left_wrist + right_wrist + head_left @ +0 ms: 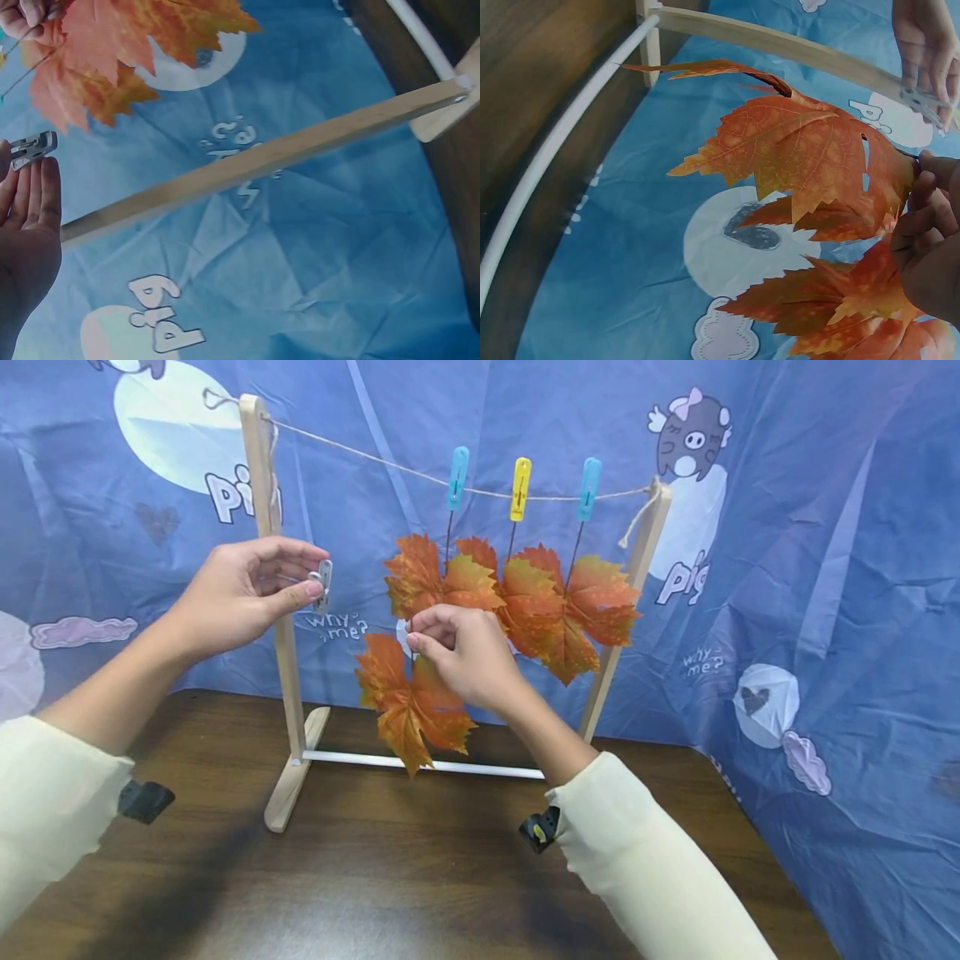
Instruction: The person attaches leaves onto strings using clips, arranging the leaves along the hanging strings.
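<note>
My left hand point(251, 589) pinches a grey clothespin point(325, 583) between thumb and fingers, left of the hanging leaves. In the left wrist view the clothespin point(34, 148) sits at the fingertips. With my right hand point(472, 652) I pinch the thin stem of an orange maple leaf point(420, 710), whose blade hangs below the fingers. The same leaf point(787, 142) spreads out in the right wrist view. Behind it, more leaves point(600, 602) hang by their stems from two blue clothespins point(458, 478) and a yellow clothespin point(520, 489) on a string point(360, 452).
The string runs between two wooden posts point(285, 668), joined low down by a white rod point(360, 760). A wooden foot point(288, 793) stands on the brown table point(360, 877). A blue printed cloth point(862, 568) hangs behind and to the right.
</note>
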### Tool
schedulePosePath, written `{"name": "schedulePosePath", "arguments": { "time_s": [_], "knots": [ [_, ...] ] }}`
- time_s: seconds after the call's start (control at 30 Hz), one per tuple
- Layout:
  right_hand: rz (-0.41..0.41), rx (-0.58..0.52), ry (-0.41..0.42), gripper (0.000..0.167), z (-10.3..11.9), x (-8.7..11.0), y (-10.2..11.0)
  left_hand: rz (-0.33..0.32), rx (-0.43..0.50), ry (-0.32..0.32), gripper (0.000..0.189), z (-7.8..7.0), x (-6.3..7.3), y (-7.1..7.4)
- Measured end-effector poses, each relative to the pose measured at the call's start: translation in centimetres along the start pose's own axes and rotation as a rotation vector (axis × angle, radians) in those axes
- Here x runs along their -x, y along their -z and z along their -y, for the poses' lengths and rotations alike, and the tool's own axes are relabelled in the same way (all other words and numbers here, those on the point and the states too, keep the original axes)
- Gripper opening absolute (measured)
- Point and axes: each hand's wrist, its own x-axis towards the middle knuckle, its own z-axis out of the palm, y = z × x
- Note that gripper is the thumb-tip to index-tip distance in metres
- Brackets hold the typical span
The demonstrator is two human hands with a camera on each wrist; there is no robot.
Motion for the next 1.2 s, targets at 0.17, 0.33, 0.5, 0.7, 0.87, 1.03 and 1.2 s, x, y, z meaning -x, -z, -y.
{"name": "schedulePosePath", "arguments": {
  "time_s": [0.17,0.33,0.5,0.7,0.87,1.03,1.2],
  "knots": [
    [-0.007,0.0,-0.007,0.012,0.8,-1.0,0.2,-0.029,0.006,-0.011,0.038,-1.5,-1.3,0.4],
    [-0.025,-0.005,-0.011,0.012,1.3,-1.9,0.4,-0.047,0.025,-0.055,0.038,-2.9,-2.8,0.6],
    [-0.037,-0.009,-0.018,0.014,1.8,-2.6,0.7,-0.058,0.064,-0.103,0.037,-4.4,-4.5,0.6],
    [-0.045,0.018,-0.025,0.018,2.7,-3.4,0.9,-0.106,0.021,-0.146,0.036,-5.9,-6.4,0.7],
    [-0.063,0.047,-0.031,0.02,3.2,-4.0,0.9,-0.148,-0.045,-0.197,0.035,-7.0,-7.9,1.0],
    [-0.074,0.036,-0.02,0.018,3.5,-4.6,0.8,-0.152,-0.079,-0.186,0.036,-7.7,-9.5,1.5],
    [-0.088,0.011,-0.045,0.017,3.7,-5.2,0.4,-0.147,-0.058,-0.146,0.034,-7.9,-10.7,1.9]
  ]
}}
